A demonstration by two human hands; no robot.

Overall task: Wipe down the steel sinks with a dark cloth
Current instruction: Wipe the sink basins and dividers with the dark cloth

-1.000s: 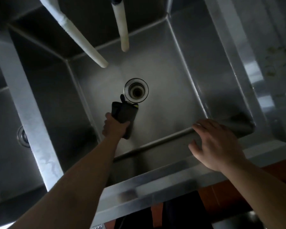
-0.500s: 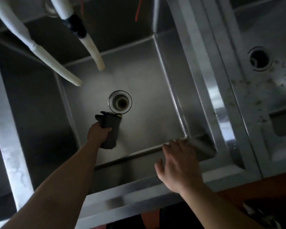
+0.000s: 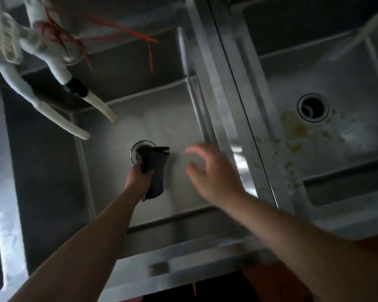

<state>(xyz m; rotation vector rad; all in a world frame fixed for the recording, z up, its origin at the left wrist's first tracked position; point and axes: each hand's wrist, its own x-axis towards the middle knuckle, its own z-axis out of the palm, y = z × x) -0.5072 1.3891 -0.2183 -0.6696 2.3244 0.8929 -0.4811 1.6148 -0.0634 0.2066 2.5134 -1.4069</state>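
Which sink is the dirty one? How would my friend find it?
Start at the middle steel sink, where the left hand grips a dark cloth. Cross the shiny steel divider to the steel sink on the right. Only this one has yellowish stains beside its round drain.

A commercial kitchen's wash-up area: deep steel sinks [image 3: 153,118] set side by side, white hoses [image 3: 59,120] hanging over one, food stains [image 3: 295,129] around another's drain [image 3: 313,107].
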